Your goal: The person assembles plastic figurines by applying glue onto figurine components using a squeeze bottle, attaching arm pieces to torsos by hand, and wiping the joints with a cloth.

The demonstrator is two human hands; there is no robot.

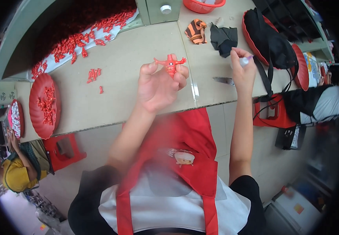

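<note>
I am watching a person whose left grip (157,90) is pinching a small red toy (171,65) between the thumb and the fingers. The toy is poking up past the fingertips, over the surface (124,98), and its two arms are sticking out to the sides. To the right of the toy, the right grip (244,77) is pinching a little whitish bottle (243,62) with a purple tip. The bottle and the toy are not touching.

A shiny blade (225,80) is lying right of the toy, next to the right wrist. Past the toy, a striped orange cloth (196,32) and a dark cloth (224,37) are lying side by side. Left of the toy, a few red bits (94,75) are resting in a bunch, and one lone bit (101,89) is lying near them. Farther left, a red tray (44,80) is holding more. Ahead and left of the toy, a big red heap (75,43) is spreading over a white sheet (59,60).

Far left of the toy, another person (20,172) in yellow is working near a red stool (69,153).
</note>
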